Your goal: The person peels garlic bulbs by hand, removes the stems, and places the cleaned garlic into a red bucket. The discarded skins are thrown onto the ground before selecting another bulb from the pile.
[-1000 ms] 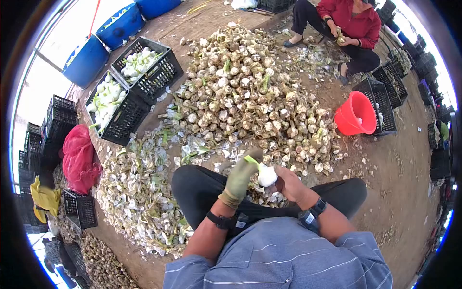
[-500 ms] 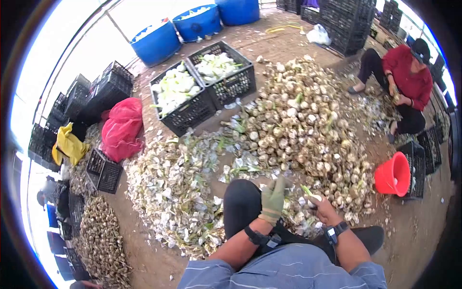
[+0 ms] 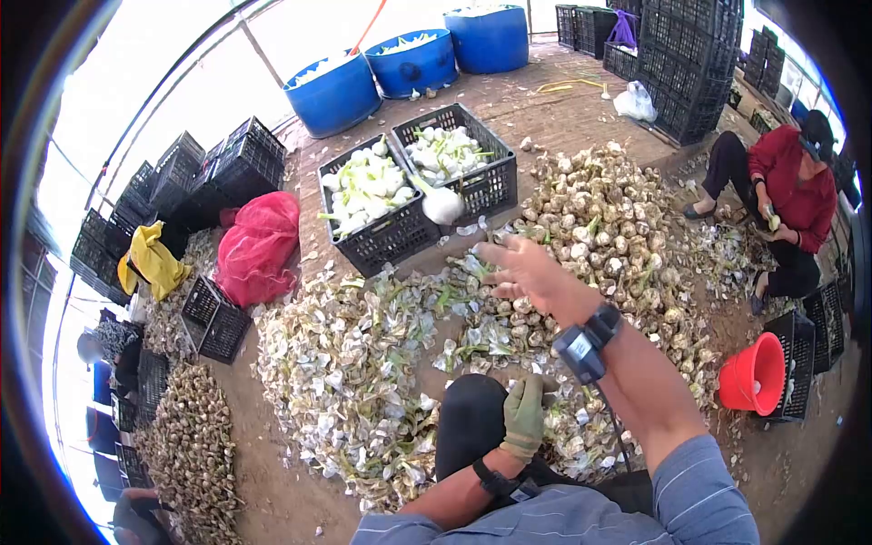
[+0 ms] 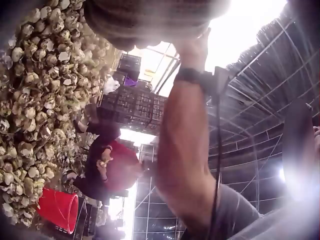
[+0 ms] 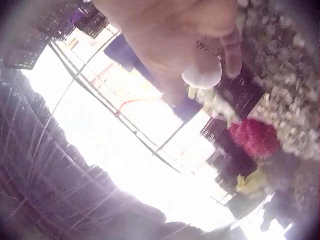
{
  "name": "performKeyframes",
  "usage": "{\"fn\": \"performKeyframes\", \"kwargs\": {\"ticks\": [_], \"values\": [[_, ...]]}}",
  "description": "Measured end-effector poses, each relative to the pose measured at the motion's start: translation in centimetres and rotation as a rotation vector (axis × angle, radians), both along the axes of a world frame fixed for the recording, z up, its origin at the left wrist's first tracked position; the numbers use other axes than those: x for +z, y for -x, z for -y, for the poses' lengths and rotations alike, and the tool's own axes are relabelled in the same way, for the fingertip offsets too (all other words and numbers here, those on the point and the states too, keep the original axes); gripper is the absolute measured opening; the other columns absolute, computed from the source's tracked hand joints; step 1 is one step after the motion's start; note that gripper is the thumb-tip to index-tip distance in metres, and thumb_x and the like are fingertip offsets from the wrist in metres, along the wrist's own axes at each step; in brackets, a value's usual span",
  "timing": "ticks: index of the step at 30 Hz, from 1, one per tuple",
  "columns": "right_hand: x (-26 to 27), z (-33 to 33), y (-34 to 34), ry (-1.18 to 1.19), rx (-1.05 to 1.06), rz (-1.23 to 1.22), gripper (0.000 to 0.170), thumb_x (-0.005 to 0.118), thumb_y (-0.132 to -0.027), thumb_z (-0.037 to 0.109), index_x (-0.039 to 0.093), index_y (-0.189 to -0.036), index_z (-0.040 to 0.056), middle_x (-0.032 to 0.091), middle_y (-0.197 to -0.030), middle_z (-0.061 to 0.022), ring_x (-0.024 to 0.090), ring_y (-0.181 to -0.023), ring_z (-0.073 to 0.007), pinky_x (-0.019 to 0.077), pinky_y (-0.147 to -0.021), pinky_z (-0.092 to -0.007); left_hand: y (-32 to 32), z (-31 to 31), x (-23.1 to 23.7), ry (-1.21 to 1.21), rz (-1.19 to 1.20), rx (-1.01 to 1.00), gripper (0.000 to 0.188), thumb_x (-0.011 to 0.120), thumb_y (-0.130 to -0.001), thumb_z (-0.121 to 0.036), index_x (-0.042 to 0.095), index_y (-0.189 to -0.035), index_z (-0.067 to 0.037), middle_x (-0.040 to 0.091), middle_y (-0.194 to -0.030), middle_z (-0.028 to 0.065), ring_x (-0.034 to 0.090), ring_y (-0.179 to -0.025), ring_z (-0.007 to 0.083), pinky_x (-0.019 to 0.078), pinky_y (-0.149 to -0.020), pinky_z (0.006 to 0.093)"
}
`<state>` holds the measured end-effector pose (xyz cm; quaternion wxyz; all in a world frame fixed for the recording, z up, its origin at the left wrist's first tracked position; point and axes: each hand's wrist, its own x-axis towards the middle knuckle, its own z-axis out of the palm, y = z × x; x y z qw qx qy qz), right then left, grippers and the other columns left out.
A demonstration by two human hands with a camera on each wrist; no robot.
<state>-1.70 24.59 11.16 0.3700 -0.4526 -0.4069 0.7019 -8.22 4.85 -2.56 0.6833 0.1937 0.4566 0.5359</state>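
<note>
right hand (image 3: pixel 531 275) wide, fingers spread, nothing gripped; peeled garlic bulb (image 3: pixel 443 207) in mid-air just off the fingertips, stem up and left, seen in front of where left crate (image 3: pixel 391 243) meets right crate (image 3: pixel 490 193); both crates hold peeled garlic; left hand (image 3: pixel 524 418), gloved, just beside the bent knee (image 3: pixel 470 420); cannot tell if it grips anything; peelings heap (image 3: pixel 331 400) to its left, unpeeled garlic pile (image 3: pixel 627 241) ahead; red bucket (image 3: pixel 734 381) over to the right, near a seated person (image 3: pixel 790 186).
</note>
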Motion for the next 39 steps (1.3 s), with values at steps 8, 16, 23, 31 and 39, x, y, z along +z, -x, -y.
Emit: {"fn": "performKeyframes", "kwargs": {"ticks": [8, 16, 23, 31, 39], "values": [[-19.1, 9.7, -10.9, -0.062, 0.002, 0.607, 0.025, 0.063, -0.094, 0.022, 0.069, -0.094, -0.0021, 0.07, -0.083, -0.0069, 0.064, -0.075, -0.0139, 0.0522, -0.067, -0.0302, -0.5, 0.2, 0.5, -0.003, -0.016, -0.132, 0.026, 0.053, -0.103, -0.025, 0.069, -0.094, -0.007, 0.068, -0.09, 0.0007, 0.061, -0.08, 0.01, 0.0491, -0.072, 0.0258], [-22.8, 26.4, -31.7, 0.139, 0.101, 1.19, 0.036, 0.065, -0.085, 0.031, 0.065, -0.075, -0.0031, 0.065, -0.072, -0.0207, 0.065, -0.065, -0.0312, 0.0508, -0.062, -0.0429, -1.8, 0.0, 1.5, -0.623, -0.937, -0.482, 0.009, 0.054, -0.087, -0.003, 0.062, -0.088, -0.006, 0.063, -0.084, 0.0096, 0.064, -0.079, 0.0239, 0.0525, -0.072, 0.0361], [-25.9, 36.1, -42.2, 0.091, -0.024, 1.518, 0.016, 0.058, -0.079, 0.008, 0.067, -0.09, -0.0015, 0.067, -0.089, -0.0264, 0.065, -0.088, -0.0433, 0.0513, -0.079, -0.052, -5.5, 1.3, 0.0, 0.0, -0.134, -0.383, 0.026, 0.058, -0.101, -0.029, 0.068, -0.089, -0.009, 0.069, -0.088, 0.0022, 0.062, -0.073, 0.0108, 0.048, -0.064, 0.024], [-31.4, 34.0, -39.9, 0.128, -0.282, 1.455, 0.032, 0.064, -0.086, 0.017, 0.059, -0.115, 0.0018, 0.059, -0.106, -0.024, 0.061, -0.093, -0.0432, 0.0503, -0.083, -0.0496, -9.8, 1.1, -0.6, 0.08, -0.317, -0.506, 0.023, 0.058, -0.101, -0.025, 0.068, -0.088, -0.008, 0.068, -0.087, 0.0003, 0.061, -0.077, 0.0085, 0.0478, -0.066, 0.0234], [-33.3, 34.0, -42.6, 0.016, 0.008, 1.704, 0.035, 0.068, -0.08, 0.004, 0.062, -0.114, 0.0065, 0.05, -0.111, -0.0204, 0.06, -0.097, -0.0371, 0.0558, -0.076, -0.0451, -11.3, 1.1, -1.1, 0.024, -0.36, -0.602, 0.022, 0.057, -0.101, -0.019, 0.068, -0.091, -0.003, 0.067, -0.09, 0.0014, 0.057, -0.077, 0.0075, 0.0465, -0.069, 0.0229]]}}
